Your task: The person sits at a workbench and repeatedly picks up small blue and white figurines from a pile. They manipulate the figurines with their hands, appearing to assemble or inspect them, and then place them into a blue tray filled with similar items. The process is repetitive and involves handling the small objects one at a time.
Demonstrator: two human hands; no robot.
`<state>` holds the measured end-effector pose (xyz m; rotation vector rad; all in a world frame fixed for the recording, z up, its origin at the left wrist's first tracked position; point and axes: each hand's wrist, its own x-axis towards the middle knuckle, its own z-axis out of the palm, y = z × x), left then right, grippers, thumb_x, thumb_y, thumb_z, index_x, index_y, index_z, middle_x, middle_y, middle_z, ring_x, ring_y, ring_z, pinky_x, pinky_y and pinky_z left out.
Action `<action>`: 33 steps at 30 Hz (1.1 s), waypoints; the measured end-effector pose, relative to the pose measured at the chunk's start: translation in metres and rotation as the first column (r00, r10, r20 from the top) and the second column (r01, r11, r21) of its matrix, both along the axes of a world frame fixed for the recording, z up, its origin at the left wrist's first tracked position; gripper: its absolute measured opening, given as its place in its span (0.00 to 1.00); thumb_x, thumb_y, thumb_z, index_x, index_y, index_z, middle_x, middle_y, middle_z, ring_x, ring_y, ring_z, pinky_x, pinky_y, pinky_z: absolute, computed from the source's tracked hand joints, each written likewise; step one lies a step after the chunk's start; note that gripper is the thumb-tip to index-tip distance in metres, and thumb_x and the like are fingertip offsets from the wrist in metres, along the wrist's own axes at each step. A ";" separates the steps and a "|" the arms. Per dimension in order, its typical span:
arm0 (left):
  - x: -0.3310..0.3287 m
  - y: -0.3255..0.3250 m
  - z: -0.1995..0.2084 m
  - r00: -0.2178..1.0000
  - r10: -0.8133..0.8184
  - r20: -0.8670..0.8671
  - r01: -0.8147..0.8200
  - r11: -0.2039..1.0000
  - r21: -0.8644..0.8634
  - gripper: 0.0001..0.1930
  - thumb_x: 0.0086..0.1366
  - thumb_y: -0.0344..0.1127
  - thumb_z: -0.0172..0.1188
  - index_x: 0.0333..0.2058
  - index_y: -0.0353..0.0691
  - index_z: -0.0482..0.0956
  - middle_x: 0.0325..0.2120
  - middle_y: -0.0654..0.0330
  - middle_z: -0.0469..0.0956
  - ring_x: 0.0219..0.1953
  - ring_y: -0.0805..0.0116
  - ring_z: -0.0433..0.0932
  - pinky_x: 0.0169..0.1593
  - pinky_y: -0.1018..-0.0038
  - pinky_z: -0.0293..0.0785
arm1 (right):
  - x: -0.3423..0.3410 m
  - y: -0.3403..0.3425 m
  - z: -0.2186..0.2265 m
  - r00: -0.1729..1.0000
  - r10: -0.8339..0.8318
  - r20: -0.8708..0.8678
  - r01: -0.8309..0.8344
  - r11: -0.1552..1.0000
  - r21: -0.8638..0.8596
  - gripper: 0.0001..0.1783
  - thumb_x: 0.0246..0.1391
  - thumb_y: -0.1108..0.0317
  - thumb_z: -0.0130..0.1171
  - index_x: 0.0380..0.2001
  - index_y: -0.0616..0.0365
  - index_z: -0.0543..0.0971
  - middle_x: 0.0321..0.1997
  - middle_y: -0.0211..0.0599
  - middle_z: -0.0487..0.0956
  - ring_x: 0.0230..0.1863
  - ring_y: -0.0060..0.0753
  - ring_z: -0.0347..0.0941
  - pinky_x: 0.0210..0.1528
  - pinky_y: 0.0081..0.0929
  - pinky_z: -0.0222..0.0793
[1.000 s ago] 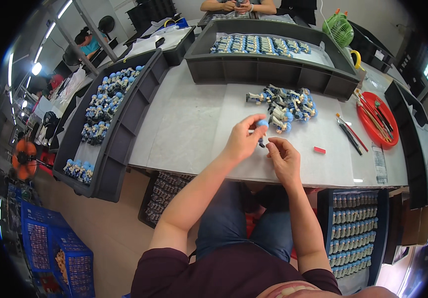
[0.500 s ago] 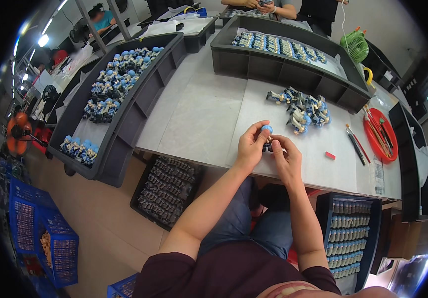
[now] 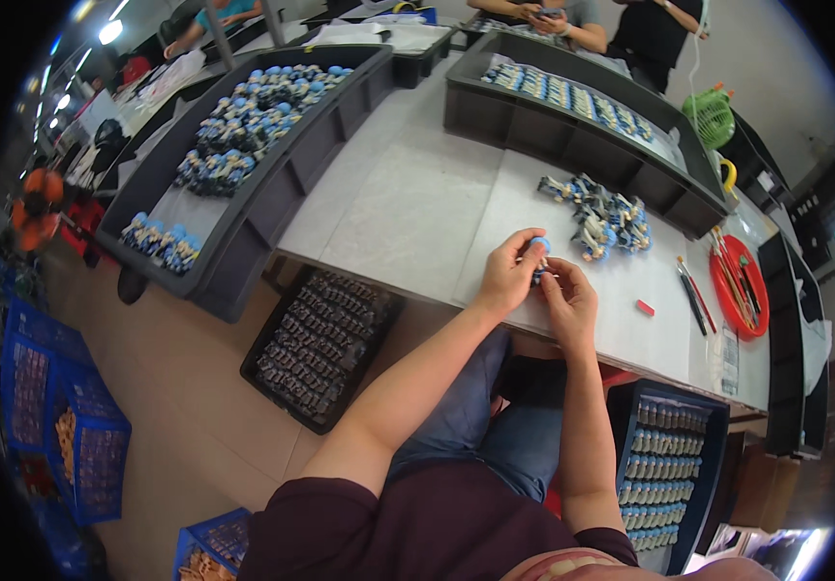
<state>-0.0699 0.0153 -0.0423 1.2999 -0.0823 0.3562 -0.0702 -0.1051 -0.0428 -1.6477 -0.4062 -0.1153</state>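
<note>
Both hands meet over the near edge of a grey table (image 3: 417, 208). My left hand (image 3: 506, 274) pinches a small figurine with a blue cap (image 3: 539, 254). My right hand (image 3: 568, 302) touches the same figurine from below and to the right. A loose pile of similar blue-capped figurines (image 3: 603, 215) lies on the table just beyond my hands. Most of the held figurine is hidden by my fingers.
A long dark tray (image 3: 243, 208) of figurines runs along the left; another dark tray (image 3: 572, 126) stands at the back. A red dish with tools (image 3: 739, 289), loose pens (image 3: 693, 295) and a small red piece (image 3: 646, 308) lie right. Crates (image 3: 320, 349) (image 3: 664, 465) sit on the floor. Other people work beyond the far tray.
The camera view has shifted, so the table sits further right and lower. Both hands stay together on the small figurine with only slight finger movement.
</note>
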 end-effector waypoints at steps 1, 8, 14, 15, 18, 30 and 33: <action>0.000 0.000 0.000 1.000 0.007 -0.002 -0.007 1.000 -0.002 0.13 0.63 0.34 0.51 0.44 0.34 0.72 0.30 0.65 0.73 0.31 0.82 0.68 0.35 0.84 0.67 | 0.003 0.000 -0.003 1.000 0.003 0.012 -0.003 1.000 0.000 0.12 0.52 0.75 0.53 0.41 0.66 0.73 0.34 0.35 0.76 0.30 0.18 0.71 0.34 0.16 0.68; 0.001 -0.002 0.000 0.997 0.074 0.013 -0.075 0.994 0.079 0.13 0.62 0.35 0.51 0.42 0.34 0.73 0.25 0.65 0.73 0.28 0.81 0.68 0.32 0.82 0.67 | -0.003 0.000 0.005 1.000 0.002 0.007 -0.002 1.000 0.012 0.12 0.52 0.74 0.54 0.40 0.67 0.73 0.32 0.33 0.76 0.30 0.17 0.69 0.32 0.15 0.66; 0.000 -0.001 0.000 0.995 0.100 0.015 -0.101 0.987 0.124 0.13 0.62 0.36 0.51 0.41 0.34 0.73 0.24 0.66 0.73 0.27 0.81 0.68 0.31 0.82 0.67 | -0.001 -0.001 0.002 0.999 -0.024 0.041 0.027 0.998 -0.059 0.10 0.51 0.73 0.55 0.37 0.66 0.74 0.30 0.32 0.76 0.28 0.17 0.69 0.32 0.16 0.67; 0.002 -0.001 0.000 0.995 0.099 0.021 -0.101 0.987 0.128 0.12 0.62 0.35 0.51 0.41 0.34 0.73 0.25 0.66 0.73 0.27 0.81 0.68 0.32 0.83 0.67 | -0.001 -0.002 0.004 0.998 -0.022 0.053 0.024 0.998 -0.051 0.10 0.51 0.74 0.55 0.38 0.66 0.74 0.30 0.32 0.76 0.28 0.17 0.69 0.32 0.16 0.67; 0.002 -0.005 -0.001 0.998 0.054 0.026 -0.056 0.995 0.080 0.12 0.62 0.34 0.51 0.41 0.33 0.74 0.26 0.65 0.73 0.29 0.81 0.69 0.33 0.83 0.67 | 0.000 -0.004 0.001 0.999 -0.016 0.028 0.015 1.000 0.025 0.10 0.51 0.74 0.55 0.37 0.66 0.75 0.30 0.32 0.77 0.28 0.17 0.70 0.31 0.16 0.67; 0.006 -0.002 0.000 0.999 0.029 -0.019 -0.028 0.997 0.072 0.12 0.63 0.35 0.51 0.42 0.35 0.73 0.27 0.66 0.73 0.27 0.83 0.67 0.30 0.85 0.65 | 0.000 -0.001 0.003 0.996 -0.064 -0.055 0.065 0.998 0.014 0.09 0.50 0.73 0.55 0.35 0.66 0.76 0.25 0.30 0.76 0.25 0.13 0.68 0.28 0.13 0.64; 0.005 0.000 -0.001 0.999 0.024 -0.024 -0.023 0.998 0.064 0.13 0.63 0.36 0.51 0.42 0.35 0.73 0.26 0.67 0.72 0.26 0.83 0.67 0.29 0.85 0.65 | -0.002 0.002 0.009 0.998 -0.055 -0.031 0.055 0.999 0.000 0.10 0.50 0.73 0.55 0.36 0.67 0.75 0.25 0.30 0.76 0.26 0.14 0.68 0.29 0.14 0.65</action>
